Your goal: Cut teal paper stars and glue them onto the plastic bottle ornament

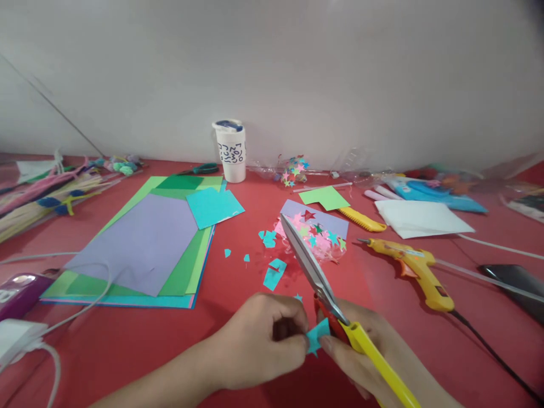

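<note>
A small turquoise paper piece (317, 336) with pointed edges is pinched by the thumb and forefinger of my left hand (272, 340). The thumb of my right hand (361, 345) touches its other side. That same hand holds scissors (312, 269) with yellow and red handles, blades pointing up and away, looking closed. Just beyond my hands lie turquoise scraps (274, 275) and a tiny turquoise star (298, 297). Behind the blades a clear bag of colourful stars (318, 235) rests partly on a lilac paper strip (340, 224).
Coloured paper sheets (136, 243) are stacked at left, near a purple device (23, 294) with white cables. A white cup (232, 150) stands at the back. To the right lie a yellow glue gun (419, 269), a yellow cutter (363, 220), white paper (420, 218) and a dark phone (514, 286).
</note>
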{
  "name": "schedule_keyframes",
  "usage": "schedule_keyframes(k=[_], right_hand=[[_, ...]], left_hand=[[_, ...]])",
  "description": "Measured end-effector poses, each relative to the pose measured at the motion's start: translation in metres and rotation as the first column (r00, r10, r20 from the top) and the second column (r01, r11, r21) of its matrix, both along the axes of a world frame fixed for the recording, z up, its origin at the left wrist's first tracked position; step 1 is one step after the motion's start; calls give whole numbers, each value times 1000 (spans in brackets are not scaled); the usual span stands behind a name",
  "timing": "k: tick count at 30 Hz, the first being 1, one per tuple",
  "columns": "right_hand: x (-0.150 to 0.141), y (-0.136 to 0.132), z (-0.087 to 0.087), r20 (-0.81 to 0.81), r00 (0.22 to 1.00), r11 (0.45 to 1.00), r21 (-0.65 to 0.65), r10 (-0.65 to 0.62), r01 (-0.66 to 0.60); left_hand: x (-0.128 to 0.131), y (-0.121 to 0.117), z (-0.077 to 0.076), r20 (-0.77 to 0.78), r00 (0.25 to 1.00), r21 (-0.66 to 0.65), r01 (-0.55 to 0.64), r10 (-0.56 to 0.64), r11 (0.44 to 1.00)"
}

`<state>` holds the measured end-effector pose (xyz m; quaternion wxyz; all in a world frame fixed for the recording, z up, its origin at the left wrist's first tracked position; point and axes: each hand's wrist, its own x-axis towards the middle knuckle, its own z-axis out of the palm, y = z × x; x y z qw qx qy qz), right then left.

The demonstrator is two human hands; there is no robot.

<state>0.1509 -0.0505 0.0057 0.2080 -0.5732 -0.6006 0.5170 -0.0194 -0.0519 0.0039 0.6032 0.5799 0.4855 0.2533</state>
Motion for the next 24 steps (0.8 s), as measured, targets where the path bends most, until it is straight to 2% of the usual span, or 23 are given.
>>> schedule_keyframes(k=[3, 7, 10, 19, 24], right_hand=[[1, 1, 0, 6, 999, 999, -10, -43, 43], [5, 4, -2, -104, 993, 996, -84, -49, 40], [7, 5, -6, -111, 992, 996, -80, -59, 50], [9, 4, -16, -119, 992, 995, -97, -39, 28], [11, 3, -26, -106, 993, 993, -114, -50, 38]], left_hand=[[-1, 3, -2, 55, 996, -42, -74, 76, 996], [0, 3, -10, 227, 970, -165, -49, 86, 985], [2, 3, -13, 325, 936, -228, -63, 137, 972], [4, 5, -10, 367, 909, -257, -102, 195, 961], [4, 4, -10, 417, 888, -273, -82, 195, 958]])
